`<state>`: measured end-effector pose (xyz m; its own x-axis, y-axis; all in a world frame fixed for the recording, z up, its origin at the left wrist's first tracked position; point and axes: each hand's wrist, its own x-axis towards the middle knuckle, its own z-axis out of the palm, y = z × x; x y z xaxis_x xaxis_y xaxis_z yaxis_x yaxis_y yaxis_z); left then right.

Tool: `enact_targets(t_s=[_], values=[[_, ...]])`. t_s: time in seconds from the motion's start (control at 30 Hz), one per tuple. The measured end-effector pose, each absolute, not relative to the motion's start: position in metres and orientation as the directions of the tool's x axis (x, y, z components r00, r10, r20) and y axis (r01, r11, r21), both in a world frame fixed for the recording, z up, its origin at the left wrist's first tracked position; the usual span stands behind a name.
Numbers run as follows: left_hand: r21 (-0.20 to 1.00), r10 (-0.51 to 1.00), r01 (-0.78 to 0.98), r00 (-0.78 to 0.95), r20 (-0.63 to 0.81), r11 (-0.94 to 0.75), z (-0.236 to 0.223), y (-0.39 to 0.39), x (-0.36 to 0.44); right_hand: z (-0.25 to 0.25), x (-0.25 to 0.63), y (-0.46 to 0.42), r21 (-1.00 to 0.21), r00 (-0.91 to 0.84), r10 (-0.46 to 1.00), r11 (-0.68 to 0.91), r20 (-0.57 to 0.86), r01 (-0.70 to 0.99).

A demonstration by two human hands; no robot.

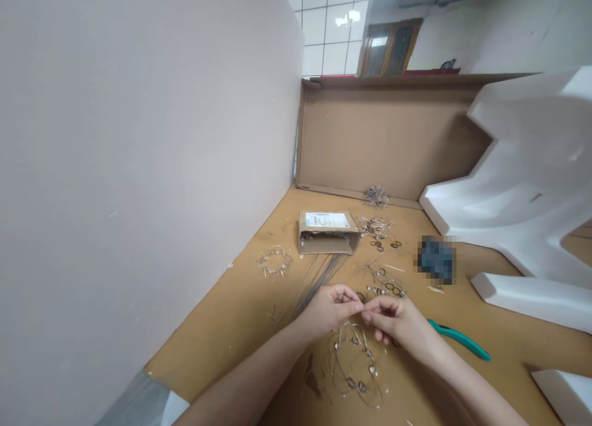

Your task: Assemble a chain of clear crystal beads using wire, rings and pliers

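My left hand point(332, 307) and my right hand point(393, 320) meet over the brown work surface, thumbs and forefingers pinched and fingertips almost touching. Whatever they pinch is too fine to make out. Just below them lies a ring of thin wire with clear beads point(362, 387), its wire ends sticking out. Behind the hands are several small dark rings point(392, 288) with clear beads. A bundle of straight grey wires point(319, 283) runs from behind my left hand toward a small open cardboard box point(326, 246). Right of my right hand rests a green-handled tool point(462, 339), its head hidden.
Another beaded wire ring point(276, 262) lies left of the box. Tangled beaded wire heaps point(377, 196) sit by the cardboard wall point(383, 142). A blurred dark object point(435, 259) is at right. White foam pieces point(531, 303) edge the right; a pale panel point(161, 167) stands left.
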<state>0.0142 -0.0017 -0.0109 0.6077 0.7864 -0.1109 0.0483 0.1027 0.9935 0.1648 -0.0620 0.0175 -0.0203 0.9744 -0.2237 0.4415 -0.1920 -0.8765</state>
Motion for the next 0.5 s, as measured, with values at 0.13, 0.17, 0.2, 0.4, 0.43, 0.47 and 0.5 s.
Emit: enact_targets(t_s=[0.13, 0.17, 0.2, 0.4, 0.43, 0.47, 0.5], values=[[0.997, 0.816, 0.038, 0.573, -0.075, 0.065, -0.008, -0.003, 0.014, 0.017, 0.173, -0.063, -0.835, -0.031, 0.978, -0.158, -0.204, 0.526], [0.997, 0.822, 0.038, 0.565, -0.076, 0.066, -0.008, -0.003, 0.014, 0.018, 0.181, -0.066, -0.823, -0.026, 0.981, -0.145, -0.191, 0.549], [0.996, 0.829, 0.042, 0.553, -0.086, 0.075, -0.007, -0.003, 0.013, 0.019, 0.190, -0.071, -0.793, -0.012, 0.986, -0.129, -0.169, 0.596], [0.980, 0.830, 0.109, 0.521, -0.199, 0.166, -0.006, -0.002, 0.012, 0.003, 0.247, -0.116, -0.064, 0.215, 0.975, -0.218, -0.052, 0.974], [0.979, 0.827, 0.110, 0.524, -0.202, 0.170, -0.006, -0.002, 0.012, -0.003, 0.251, -0.122, -0.016, 0.214, 0.975, -0.215, -0.065, 0.976], [0.979, 0.827, 0.104, 0.525, -0.202, 0.173, -0.006, -0.002, 0.012, -0.009, 0.253, -0.126, 0.024, 0.212, 0.975, -0.211, -0.062, 0.977], [0.979, 0.825, 0.096, 0.526, -0.204, 0.181, -0.007, -0.001, 0.012, -0.014, 0.254, -0.128, 0.061, 0.214, 0.975, -0.211, -0.056, 0.976]])
